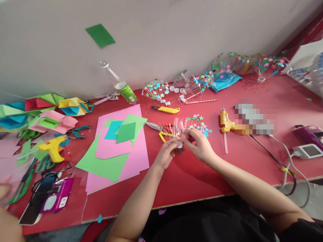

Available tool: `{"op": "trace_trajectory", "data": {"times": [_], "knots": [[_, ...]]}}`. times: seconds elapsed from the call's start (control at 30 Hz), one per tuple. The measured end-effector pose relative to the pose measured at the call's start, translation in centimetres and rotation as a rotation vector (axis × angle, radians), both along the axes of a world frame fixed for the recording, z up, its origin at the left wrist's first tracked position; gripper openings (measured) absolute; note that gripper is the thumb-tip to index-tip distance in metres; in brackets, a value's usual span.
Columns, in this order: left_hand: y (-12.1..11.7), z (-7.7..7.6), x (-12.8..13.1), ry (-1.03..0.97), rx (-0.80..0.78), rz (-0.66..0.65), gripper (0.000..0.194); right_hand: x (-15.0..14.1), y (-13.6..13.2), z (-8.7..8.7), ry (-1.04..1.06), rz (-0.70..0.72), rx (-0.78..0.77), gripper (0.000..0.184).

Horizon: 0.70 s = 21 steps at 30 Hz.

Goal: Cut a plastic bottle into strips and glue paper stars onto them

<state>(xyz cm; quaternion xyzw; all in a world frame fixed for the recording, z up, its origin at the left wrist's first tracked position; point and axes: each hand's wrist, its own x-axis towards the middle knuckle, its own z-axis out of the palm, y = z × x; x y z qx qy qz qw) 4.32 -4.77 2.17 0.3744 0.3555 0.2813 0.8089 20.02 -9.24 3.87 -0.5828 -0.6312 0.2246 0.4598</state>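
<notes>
Near the table's middle, my left hand (166, 153) and my right hand (199, 144) meet, fingers closed on a clear plastic bottle piece cut into thin strips (180, 125). Its strips fan away from me, and something white shows low between my fingers. Exactly how each fingertip grips is partly hidden. Just beyond my left hand lie scissors (154, 126) with yellow handles, partly covered by the strips. Small paper stars (202, 126) in pink, green and blue are scattered beyond my right hand. Farther back rests a yellow utility knife (169, 110).
Coloured paper sheets (106, 168) lie left. A yellow glue gun (226, 122) stands right, another glue gun (54, 148) far left. Star-covered plastic pieces (155, 89) and a bottle (126, 91) line the wall. Cables (290, 161) hang over the right edge. Another person's arm (8, 222) shows bottom left.
</notes>
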Motion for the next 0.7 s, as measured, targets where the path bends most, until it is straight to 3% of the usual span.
{"op": "trace_trajectory", "data": {"times": [0.4, 0.7], "knots": [[0.06, 0.09, 0.02, 0.064, 0.055, 0.002, 0.028, 0.30, 0.30, -0.49, 0.051, -0.023, -0.058, 0.017], [-0.03, 0.25, -0.09, -0.014, -0.013, 0.007, 0.026, 0.04, -0.17, 0.12, 0.220, -0.031, -0.009, 0.019]]}}
